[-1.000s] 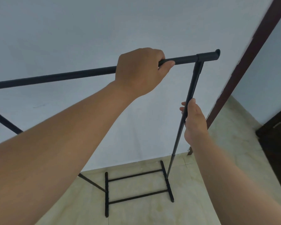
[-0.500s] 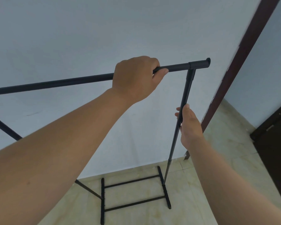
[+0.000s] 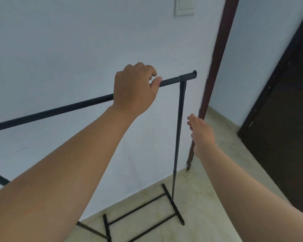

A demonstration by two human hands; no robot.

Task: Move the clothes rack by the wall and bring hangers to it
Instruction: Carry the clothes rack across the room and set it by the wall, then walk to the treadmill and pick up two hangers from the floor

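A black metal clothes rack (image 3: 179,119) stands on the tiled floor close to the pale wall. Its top bar runs from the left edge to a capped right end. My left hand (image 3: 134,89) is wrapped over the top bar near that right end. My right hand (image 3: 200,131) hovers just right of the rack's right upright, fingers apart, not touching it. The rack's foot and two lower cross rods (image 3: 173,205) rest on the floor. No hangers are in view.
A dark brown door frame (image 3: 215,67) rises just right of the rack. A dark door (image 3: 283,137) stands further right. A white wall switch (image 3: 184,6) sits high on the wall. Beige floor tiles (image 3: 208,215) spread below.
My right hand has let go of the right upright and opened beside it. My left hand stays on the top bar. The view has tilted, showing more wall above.
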